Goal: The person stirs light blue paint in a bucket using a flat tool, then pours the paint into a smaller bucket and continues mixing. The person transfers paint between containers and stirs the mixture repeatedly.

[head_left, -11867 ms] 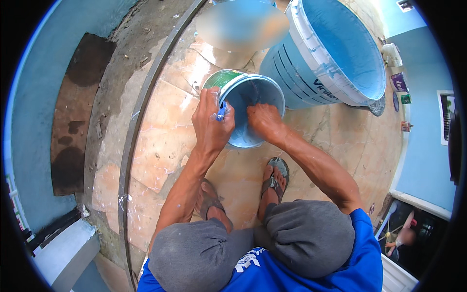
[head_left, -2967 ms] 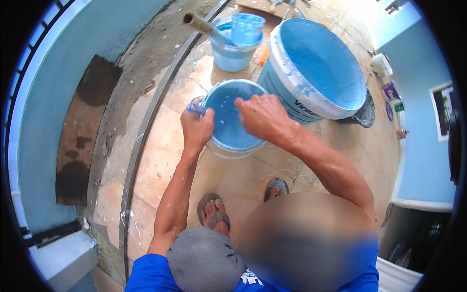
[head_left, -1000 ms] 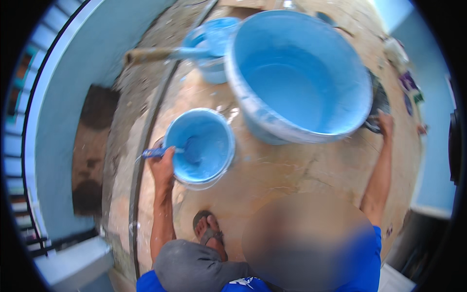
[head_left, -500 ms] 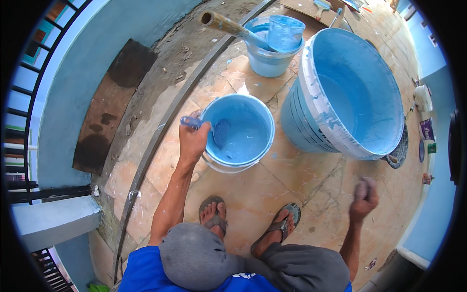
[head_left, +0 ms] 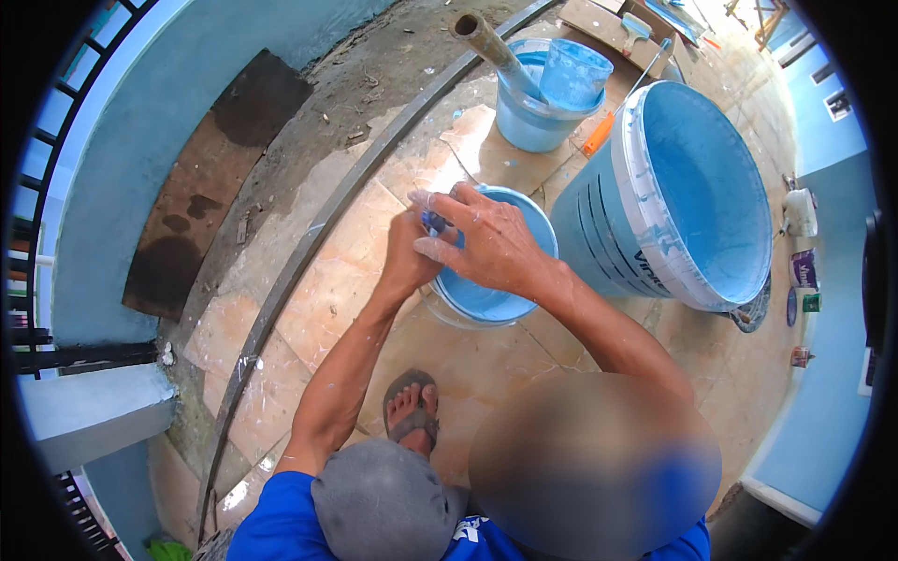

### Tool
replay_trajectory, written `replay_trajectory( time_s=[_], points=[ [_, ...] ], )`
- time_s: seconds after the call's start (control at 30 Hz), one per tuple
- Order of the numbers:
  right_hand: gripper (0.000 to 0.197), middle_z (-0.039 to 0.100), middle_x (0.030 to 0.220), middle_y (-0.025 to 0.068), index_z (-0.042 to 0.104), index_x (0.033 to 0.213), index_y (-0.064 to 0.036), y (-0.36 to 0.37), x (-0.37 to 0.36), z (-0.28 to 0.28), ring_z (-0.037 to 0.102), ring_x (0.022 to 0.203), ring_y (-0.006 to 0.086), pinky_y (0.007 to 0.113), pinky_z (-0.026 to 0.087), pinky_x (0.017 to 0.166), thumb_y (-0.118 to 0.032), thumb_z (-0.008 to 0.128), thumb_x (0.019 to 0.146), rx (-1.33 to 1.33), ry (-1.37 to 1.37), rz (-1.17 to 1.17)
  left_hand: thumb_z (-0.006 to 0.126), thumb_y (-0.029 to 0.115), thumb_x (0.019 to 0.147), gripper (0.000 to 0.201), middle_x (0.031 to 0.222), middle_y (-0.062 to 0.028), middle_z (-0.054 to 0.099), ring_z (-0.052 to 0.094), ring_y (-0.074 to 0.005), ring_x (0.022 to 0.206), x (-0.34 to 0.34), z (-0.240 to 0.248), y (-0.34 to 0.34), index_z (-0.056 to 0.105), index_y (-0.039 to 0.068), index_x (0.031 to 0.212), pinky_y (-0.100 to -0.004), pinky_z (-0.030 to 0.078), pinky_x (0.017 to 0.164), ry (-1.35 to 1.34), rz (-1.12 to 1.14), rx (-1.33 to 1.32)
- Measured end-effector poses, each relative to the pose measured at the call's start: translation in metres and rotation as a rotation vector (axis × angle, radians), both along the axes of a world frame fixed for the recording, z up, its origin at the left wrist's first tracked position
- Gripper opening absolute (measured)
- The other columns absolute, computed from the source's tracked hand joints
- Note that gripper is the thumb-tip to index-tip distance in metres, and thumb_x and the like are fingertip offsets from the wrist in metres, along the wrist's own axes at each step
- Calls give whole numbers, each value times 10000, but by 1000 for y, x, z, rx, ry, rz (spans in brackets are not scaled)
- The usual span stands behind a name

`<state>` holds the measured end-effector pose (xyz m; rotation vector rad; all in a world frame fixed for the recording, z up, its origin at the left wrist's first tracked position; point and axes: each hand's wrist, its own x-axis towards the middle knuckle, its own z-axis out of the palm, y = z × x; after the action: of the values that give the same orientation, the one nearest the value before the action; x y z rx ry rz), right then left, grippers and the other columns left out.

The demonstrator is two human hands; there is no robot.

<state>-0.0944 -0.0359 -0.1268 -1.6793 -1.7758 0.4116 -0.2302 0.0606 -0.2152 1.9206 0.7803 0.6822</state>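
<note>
I see a big pail point(head_left: 687, 192) right of centre: white rim, blue inside, dark lettering band on its striped side. Flat cardboard point(head_left: 599, 19) lies at the top, behind the small tubs. By the right wall: a purple tin point(head_left: 803, 271), a small green pack point(head_left: 811, 302), a white jug point(head_left: 801, 211). No screens or signs.

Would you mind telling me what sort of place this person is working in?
Probably a tiled porch or terrace of a house being painted: blue-painted walls, a large paint bucket, and a small paint bucket under both hands on the paint-flecked tile floor.
</note>
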Motion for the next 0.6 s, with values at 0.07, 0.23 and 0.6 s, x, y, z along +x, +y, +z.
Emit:
replay_trajectory(
  time_s=[0.07,0.23,0.6],
  points=[
    [316,658,975,149,666,1135,-89,6,6,-11,675,875,367,463,527,745,-297,692,899,-43,39,12,667,35,822,248,921,-172,720,704,-274,813,6,3,-3,686,-24,1061,-387,544,718,-74,-28,-33],
    [234,674,897,157,650,1044,-58,-20,19,-1,680,828,371,473,528,716,-221,666,878,-114,-121,-96,664,66,784,440,1057,-214,721,723,-334,980,11,14,-15,671,-25,1215,-371,555,854,-83,-115,62],
    [216,693,813,168,667,1103,-45,-75,32,-32,710,715,334,432,552,619,-104,590,910,-521,-705,-9,543,-17,781,475,1079,-181,727,699,-222,965,7,-18,-37,645,-91,1238,-318,545,881,-122,142,-333]
  ],
)
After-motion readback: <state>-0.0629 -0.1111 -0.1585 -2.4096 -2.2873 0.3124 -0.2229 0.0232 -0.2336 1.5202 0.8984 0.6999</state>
